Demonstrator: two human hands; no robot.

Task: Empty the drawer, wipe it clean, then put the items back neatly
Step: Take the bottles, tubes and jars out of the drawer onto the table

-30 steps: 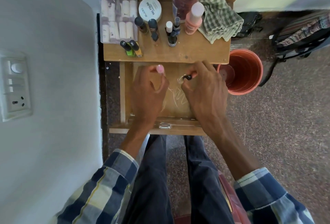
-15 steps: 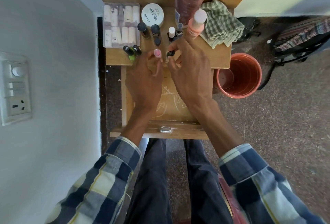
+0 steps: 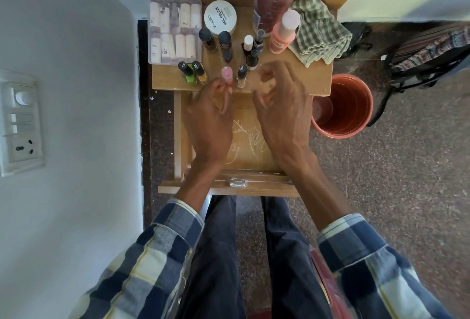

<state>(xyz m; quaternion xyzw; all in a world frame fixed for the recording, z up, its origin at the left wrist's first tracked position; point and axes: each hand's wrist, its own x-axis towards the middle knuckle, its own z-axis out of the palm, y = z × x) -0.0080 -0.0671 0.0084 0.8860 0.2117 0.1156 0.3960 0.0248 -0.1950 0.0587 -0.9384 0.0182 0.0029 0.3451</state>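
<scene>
A small wooden stand (image 3: pixel 292 82) sits against a pale wall, its top crowded with nail polish bottles, a white tub, a clear case of pale tubes (image 3: pixel 174 31) and a checked cloth (image 3: pixel 320 31), with an orange bucket (image 3: pixel 342 107) on the speckled floor beside it. Below the top the drawer (image 3: pixel 244 140) is pulled out, and what shows of its scratched floor between the wrists looks bare. The left hand (image 3: pixel 211 117) pinches the pink-capped bottle (image 3: pixel 226 75) at the front edge of the top, thumb and fingertips closed round its body. The right hand (image 3: pixel 282 107) hovers just past the clear black-capped bottle (image 3: pixel 241 76), fingers loosely curled and holding nothing; that bottle stands on its own just left of them. To finish this well, I'd say the pink one wants setting down upright beside its neighbour, close but not knocking it, and the fingers easing off straight upward so nothing tips. Compared with half a second ago, the right hand has let go of the black-capped bottle, which now stands on the top, while the left keeps its hold on the pink one.
</scene>
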